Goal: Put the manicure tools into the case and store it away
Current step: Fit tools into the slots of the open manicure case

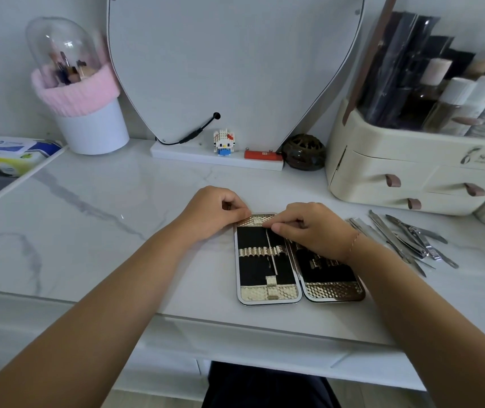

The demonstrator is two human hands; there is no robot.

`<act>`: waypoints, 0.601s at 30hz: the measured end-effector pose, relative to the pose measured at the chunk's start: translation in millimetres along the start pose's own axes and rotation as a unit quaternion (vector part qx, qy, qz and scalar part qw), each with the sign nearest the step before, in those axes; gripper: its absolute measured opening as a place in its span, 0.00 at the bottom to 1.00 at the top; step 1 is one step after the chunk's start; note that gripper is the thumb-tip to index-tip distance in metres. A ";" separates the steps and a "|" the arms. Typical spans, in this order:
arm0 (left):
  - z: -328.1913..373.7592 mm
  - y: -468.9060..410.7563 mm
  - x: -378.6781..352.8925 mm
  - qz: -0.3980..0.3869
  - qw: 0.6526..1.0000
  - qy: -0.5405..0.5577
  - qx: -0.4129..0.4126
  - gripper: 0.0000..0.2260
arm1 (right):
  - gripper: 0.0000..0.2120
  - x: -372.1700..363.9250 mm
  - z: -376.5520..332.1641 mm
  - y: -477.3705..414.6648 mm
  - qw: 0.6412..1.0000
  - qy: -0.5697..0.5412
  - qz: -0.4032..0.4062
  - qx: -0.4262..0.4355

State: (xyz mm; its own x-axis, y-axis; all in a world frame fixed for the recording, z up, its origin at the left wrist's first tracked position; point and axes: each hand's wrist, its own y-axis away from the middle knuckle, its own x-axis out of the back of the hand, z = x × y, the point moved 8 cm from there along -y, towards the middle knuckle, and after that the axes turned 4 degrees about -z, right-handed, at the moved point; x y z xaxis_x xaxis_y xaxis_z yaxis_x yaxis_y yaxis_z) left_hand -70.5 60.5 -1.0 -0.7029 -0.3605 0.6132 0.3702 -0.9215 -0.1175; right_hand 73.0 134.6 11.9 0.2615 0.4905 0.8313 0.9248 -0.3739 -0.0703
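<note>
The flat, gold-trimmed, black-lined manicure case (268, 293) lies folded open on the white marble-patterned tabletop (88, 201), near its front edge, both halves side by side. The left hand (214, 210) sits at the far left corner of the case, fingers curled, thumb down on the gold rim: its grip is clamped on that corner. The right hand (312, 228) reaches across the right half, thumb and forefinger pinched together at the top end of a thin, straight steel tool (272, 251). That tool lies lengthways in the left half, tucked under the gold elastic band (the only one in there that shows).

Off to the right, a loose pile of steel manicure tools (406, 240) fans out on the tabletop, clippers among them, just beside the right forearm.

Behind the pile stands a cream plastic drawer organiser (412, 178) with bottles on top. At the back: a heart-shaped mirror (220, 69), a small block-built cat figure (223, 142) and a white brush holder with a pink knitted cuff (88, 113).
</note>
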 end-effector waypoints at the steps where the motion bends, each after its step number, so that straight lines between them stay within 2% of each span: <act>1: -0.1 0.3 0.1 -0.001 1.000 0.001 0.001 0.05 | 0.09 0.0 0.0 2.2 1.000 -0.005 0.002 0.002; 6: 0.3 0.4 -0.1 -0.002 1.000 0.000 0.000 0.05 | 0.10 -1.0 -1.8 10.5 1.000 -0.005 0.017 0.015; 9: -1.1 0.5 -0.1 -0.001 1.000 0.002 -0.001 0.03 | 0.09 18.1 0.0 18.3 0.996 -0.053 0.074 0.007; 13: -2.2 -0.5 0.9 0.001 1.000 0.021 -0.003 0.03 | 0.04 67.8 42.5 48.8 0.977 -0.007 0.186 -0.102; 16: -3.3 -0.3 0.0 0.004 1.000 0.031 -0.001 0.03 | 0.04 82.3 79.9 72.8 0.962 0.037 0.187 -0.193; 18: -3.0 -0.3 -0.9 0.002 1.000 0.029 0.001 0.03 | 0.06 81.6 91.9 80.7 0.959 0.049 0.174 -0.216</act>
State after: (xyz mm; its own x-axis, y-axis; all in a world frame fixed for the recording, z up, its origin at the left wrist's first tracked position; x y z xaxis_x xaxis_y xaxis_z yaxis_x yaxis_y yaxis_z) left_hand -71.8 60.7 -3.8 -0.7357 -0.3725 0.5656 0.3748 -0.9196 -0.1182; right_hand 194.4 216.8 23.4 0.4868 0.2092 0.8481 0.5795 -0.8039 -0.1343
